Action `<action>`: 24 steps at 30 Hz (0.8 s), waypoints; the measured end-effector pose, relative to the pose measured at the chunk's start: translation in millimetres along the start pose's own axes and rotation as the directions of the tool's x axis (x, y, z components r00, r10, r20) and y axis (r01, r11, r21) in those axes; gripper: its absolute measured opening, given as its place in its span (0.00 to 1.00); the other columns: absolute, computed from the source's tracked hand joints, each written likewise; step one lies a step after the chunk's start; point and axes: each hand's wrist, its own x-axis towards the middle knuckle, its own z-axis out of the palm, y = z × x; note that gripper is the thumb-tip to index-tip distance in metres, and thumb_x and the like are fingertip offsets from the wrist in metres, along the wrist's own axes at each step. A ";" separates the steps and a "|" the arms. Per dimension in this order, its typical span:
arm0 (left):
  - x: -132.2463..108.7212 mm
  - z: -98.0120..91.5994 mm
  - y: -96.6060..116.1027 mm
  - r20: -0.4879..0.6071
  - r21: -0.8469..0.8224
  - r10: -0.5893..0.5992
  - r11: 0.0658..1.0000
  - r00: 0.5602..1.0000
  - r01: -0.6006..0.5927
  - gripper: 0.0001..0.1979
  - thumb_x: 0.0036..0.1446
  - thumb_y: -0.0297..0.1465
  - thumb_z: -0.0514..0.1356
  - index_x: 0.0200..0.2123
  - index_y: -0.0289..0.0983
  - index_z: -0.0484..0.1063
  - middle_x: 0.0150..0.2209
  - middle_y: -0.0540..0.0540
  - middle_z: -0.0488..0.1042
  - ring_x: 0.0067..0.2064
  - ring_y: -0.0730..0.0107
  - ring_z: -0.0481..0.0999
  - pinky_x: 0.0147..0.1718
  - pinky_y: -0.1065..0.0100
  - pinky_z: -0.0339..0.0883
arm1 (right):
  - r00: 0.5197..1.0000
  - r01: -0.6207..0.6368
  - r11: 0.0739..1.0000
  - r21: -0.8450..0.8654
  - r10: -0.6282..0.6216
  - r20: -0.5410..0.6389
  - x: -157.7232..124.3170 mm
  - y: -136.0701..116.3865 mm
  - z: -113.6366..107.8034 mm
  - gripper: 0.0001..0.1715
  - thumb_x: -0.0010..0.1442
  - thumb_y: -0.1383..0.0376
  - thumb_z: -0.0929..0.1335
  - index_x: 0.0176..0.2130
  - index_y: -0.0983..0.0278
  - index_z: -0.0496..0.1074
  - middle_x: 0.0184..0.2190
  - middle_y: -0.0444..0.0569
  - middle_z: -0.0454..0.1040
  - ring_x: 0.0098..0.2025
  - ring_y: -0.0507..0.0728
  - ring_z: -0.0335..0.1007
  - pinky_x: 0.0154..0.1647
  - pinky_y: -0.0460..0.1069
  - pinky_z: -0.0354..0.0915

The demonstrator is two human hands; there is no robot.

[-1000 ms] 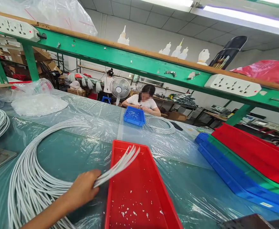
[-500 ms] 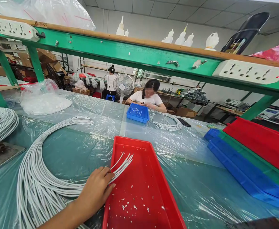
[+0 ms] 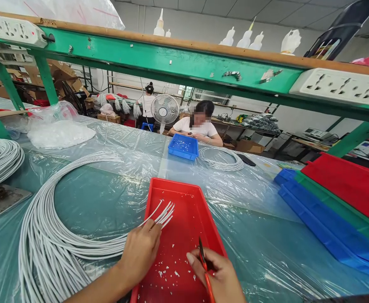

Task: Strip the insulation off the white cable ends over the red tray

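Observation:
My left hand (image 3: 142, 250) is closed around the ends of a bundle of white cables (image 3: 54, 235), which curve in a big loop over the plastic-covered table. The cable tips (image 3: 165, 212) fan out over a red tray (image 3: 184, 202) speckled with small white scraps. My right hand (image 3: 219, 275) is at the tray's near right edge, gripping a small red-handled cutting tool (image 3: 203, 263) with its dark tip pointing up, a short way from the cable tips.
Stacked blue, green and red trays (image 3: 332, 198) lean at the right. A person across the table works beside a blue tray (image 3: 183, 147) and a cable coil (image 3: 222, 160). A green shelf beam (image 3: 171, 71) with power strips crosses overhead. More cables (image 3: 1, 158) lie at left.
My left hand slid the cable ends right and lowered them over the red tray. My right hand with the cutting tool came into view at the bottom.

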 end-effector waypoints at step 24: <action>-23.7 17.9 34.6 0.587 -0.663 -0.100 -0.628 0.804 0.407 0.10 0.44 0.31 0.67 0.21 0.29 0.75 0.17 0.49 0.72 0.18 0.84 0.67 0.21 0.82 0.62 | 0.556 0.791 0.471 -0.391 -0.819 0.139 -5.7 17.3 9.9 0.21 0.50 0.77 0.65 0.43 0.66 0.73 0.27 0.50 0.76 0.28 0.56 0.67 0.30 0.49 0.62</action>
